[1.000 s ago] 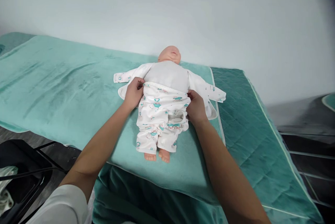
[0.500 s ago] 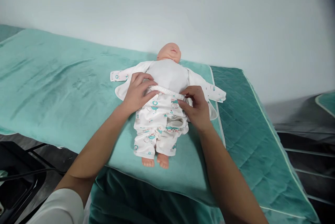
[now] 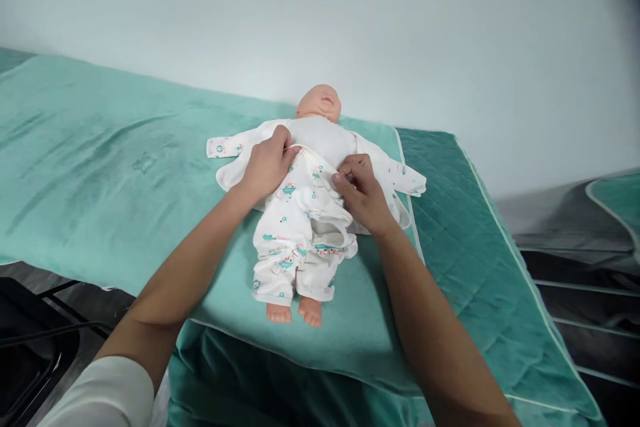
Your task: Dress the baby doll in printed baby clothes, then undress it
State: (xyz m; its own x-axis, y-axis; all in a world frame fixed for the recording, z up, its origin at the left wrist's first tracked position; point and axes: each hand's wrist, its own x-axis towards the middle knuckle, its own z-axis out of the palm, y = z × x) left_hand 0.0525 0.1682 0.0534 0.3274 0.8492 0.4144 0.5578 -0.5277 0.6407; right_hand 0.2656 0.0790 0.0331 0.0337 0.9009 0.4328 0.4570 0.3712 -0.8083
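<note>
A baby doll [image 3: 320, 104] lies on its back, head toward the wall and bare feet [image 3: 310, 311] toward me. It has on white printed pants [image 3: 285, 234] and a white printed top [image 3: 257, 137] spread open at the sides, its arms out in the sleeves. My left hand [image 3: 270, 164] is closed on the pants' waistband at the doll's left-of-view side, lifting the fabric. My right hand [image 3: 363, 190] pinches the waistband on the other side. An opening [image 3: 333, 230] shows in the pants' crotch, with white fabric inside.
The bed has a light green velvety sheet [image 3: 115, 167] and a darker quilted cover [image 3: 465, 247] to the right. A white wall [image 3: 320, 14] rises behind. A black chair [image 3: 30, 334] stands at the lower left; metal bars [image 3: 590, 294] run at the right.
My left hand has closed and pulled its side of the waistband up the doll's belly. My right hand keeps its pinch. The waistband is now slanted and stretched.
</note>
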